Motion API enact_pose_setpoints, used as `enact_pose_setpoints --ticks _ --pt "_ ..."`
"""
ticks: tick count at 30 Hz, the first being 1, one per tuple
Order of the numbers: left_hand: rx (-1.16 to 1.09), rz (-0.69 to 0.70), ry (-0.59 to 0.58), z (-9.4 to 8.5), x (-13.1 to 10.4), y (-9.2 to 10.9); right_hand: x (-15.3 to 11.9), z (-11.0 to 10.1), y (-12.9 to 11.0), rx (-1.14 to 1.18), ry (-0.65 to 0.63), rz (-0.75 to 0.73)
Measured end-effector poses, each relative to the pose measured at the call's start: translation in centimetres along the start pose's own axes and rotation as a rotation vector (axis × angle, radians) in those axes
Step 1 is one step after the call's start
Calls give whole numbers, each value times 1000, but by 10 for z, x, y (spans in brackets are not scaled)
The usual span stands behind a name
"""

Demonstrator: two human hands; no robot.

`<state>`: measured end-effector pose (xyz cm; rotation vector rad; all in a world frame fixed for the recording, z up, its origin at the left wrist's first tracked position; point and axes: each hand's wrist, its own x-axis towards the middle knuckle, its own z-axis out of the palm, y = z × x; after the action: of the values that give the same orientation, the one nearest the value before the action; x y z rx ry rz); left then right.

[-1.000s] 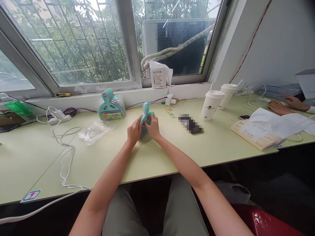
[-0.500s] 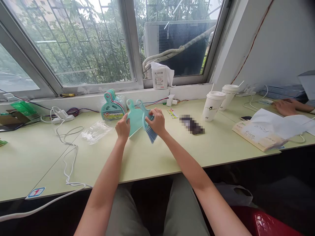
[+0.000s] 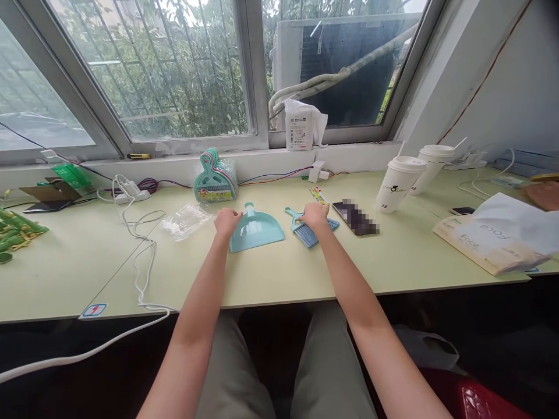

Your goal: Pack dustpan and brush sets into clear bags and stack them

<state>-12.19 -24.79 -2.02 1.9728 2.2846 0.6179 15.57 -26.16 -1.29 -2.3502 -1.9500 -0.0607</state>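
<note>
A light teal dustpan (image 3: 257,231) lies flat on the table, its looped handle pointing toward the window. My left hand (image 3: 227,222) pinches its left edge with closed fingers. To the right of the dustpan, a small blue hand brush (image 3: 307,235) rests on the tabletop, bristles toward me and handle to the left. Over its back, my right hand (image 3: 316,215) is closed, partly covering it. Behind the left hand stand several wrapped dustpan sets (image 3: 215,177) in a stack. A colourful label card (image 3: 318,195) lies just beyond the right hand.
Clear plastic wrap (image 3: 186,222) and white cables (image 3: 146,262) lie left. To the right are a dark phone (image 3: 354,216), white lidded cups (image 3: 398,183) and a paper bag (image 3: 493,233). Another person's hand (image 3: 541,192) shows at the far right edge. A tissue pack (image 3: 301,128) stands on the sill.
The dustpan and brush, held up together before, have come down onto the table and apart, dustpan left, brush right. The view has shifted a little left.
</note>
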Motion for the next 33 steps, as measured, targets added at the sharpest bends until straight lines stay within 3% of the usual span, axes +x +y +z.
enact_pose_setpoints --ticks 6,10,14,16,19,21,23,26,28,30,33 --pt "-107 -18 -40 -5 2 -2 -1 3 1 65 28 -19" --pt "-124 3 1 -4 3 -3 1 -4 6 188 97 -3" --pt "-161 58 13 4 0 6 -3 -12 -2 317 -12 -185" --pt "-291 148 -66 12 -3 14 -9 -11 -13 315 -52 -277" --pt "-549 352 -346 25 -8 27 -16 -5 -29 263 35 -342" --pt "-610 465 -459 29 -12 33 -19 -1 -34 255 72 -353" --pt "-544 542 -356 28 -14 34 -19 0 -33 274 53 -353" --pt "-302 672 3 21 -15 31 -16 0 -28 312 1 -355" --pt "-134 785 164 19 -16 30 -14 1 -26 331 -13 -366" --pt "0 900 189 21 -18 31 -13 2 -27 349 -14 -388" --pt "142 999 92 28 -21 36 -13 6 -30 368 -15 -413"
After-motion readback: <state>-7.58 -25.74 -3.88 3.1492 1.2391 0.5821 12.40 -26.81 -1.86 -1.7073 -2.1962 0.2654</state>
